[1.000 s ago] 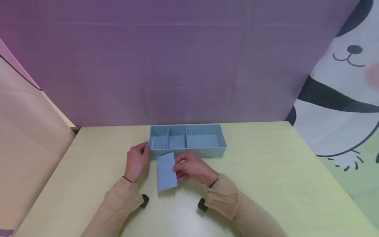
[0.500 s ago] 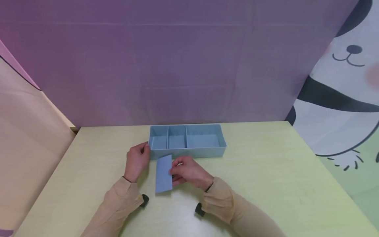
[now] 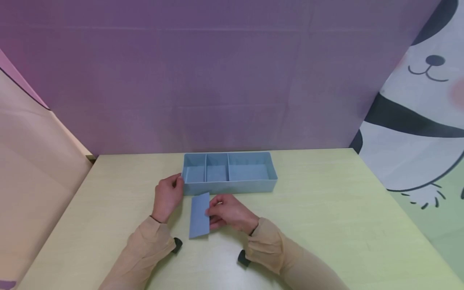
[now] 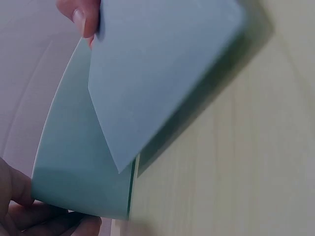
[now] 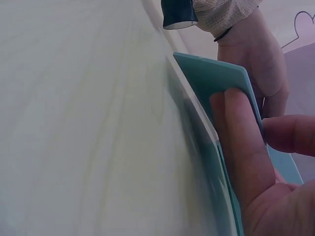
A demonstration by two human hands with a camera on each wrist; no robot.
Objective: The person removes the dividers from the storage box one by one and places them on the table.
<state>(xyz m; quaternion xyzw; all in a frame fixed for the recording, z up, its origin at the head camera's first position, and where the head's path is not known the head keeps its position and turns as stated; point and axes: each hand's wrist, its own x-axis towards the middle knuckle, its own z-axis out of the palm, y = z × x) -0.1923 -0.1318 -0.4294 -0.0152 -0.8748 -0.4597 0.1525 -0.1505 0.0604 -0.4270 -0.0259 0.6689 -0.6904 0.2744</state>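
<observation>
A blue-grey compartment box (image 3: 232,187) sits near the table's far edge, two upright partitions splitting it into three compartments. At its left end my left hand (image 3: 168,197) grips the end wall, thumb on the front and fingers curled behind, as the left wrist view shows. Just in front of the box, my right hand (image 3: 232,212) pinches a thin flat divider panel (image 3: 199,216) of the same colour by its right edge. The panel (image 5: 211,73) stands tilted close over the table, thumb on one face and straight fingers along the other in the right wrist view.
The pale wooden table (image 3: 344,213) spreads out to both sides. A purple backdrop (image 3: 232,80) hangs right behind its far edge, and a panda-print cloth (image 3: 417,100) is at the right. Dark wrist-worn pieces (image 3: 244,258) jut from beneath both sleeves.
My right hand has drawn the divider panel slightly left and toward me, turning it a little more edge-on. The left hand and the box have stayed put.
</observation>
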